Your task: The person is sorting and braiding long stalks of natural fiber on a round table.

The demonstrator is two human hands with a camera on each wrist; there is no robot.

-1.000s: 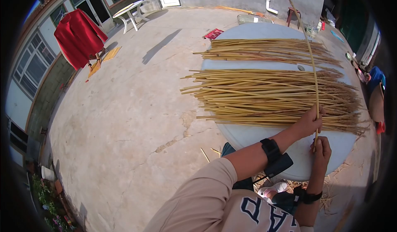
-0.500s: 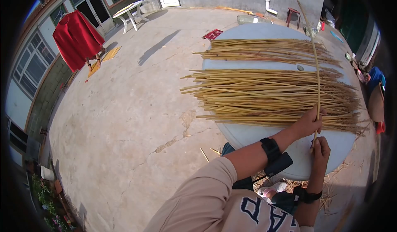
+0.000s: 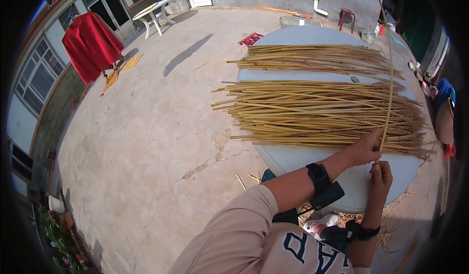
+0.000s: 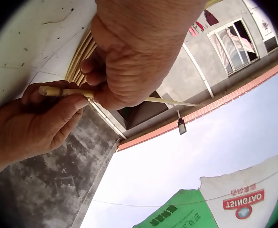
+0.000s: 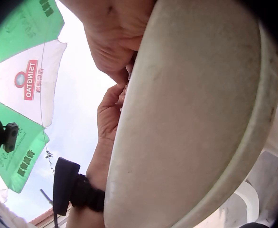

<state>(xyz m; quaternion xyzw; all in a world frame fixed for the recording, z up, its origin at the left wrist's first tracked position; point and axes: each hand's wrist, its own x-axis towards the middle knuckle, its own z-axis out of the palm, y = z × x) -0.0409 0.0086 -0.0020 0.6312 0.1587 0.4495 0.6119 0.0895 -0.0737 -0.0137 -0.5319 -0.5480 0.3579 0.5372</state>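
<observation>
One long stalk (image 3: 390, 81) stands up over the table, slightly bent, its top out of the head view. My left hand (image 3: 364, 149) grips it low down, and my right hand (image 3: 381, 175) pinches its lower end just below. In the left wrist view the stalk's blunt end (image 4: 49, 90) lies across the fingers of the right hand (image 4: 41, 118), close against the left hand (image 4: 134, 52). In the right wrist view the table edge partly hides both the right hand (image 5: 113, 35) and the left hand (image 5: 108, 116). Many stalks (image 3: 303, 110) lie beneath the raised one.
A second row of stalks (image 3: 312, 58) lies farther back on the round pale table (image 3: 337, 196). Stalk scraps (image 3: 241, 182) are on the concrete floor (image 3: 146, 127). Farther off stand a white table (image 3: 152, 12), a red stool (image 3: 346, 17) and a hanging red garment (image 3: 92, 42).
The raised stalk's upper part has swung to the right. My left hand has come slightly down, closer to my right hand, which has barely moved.
</observation>
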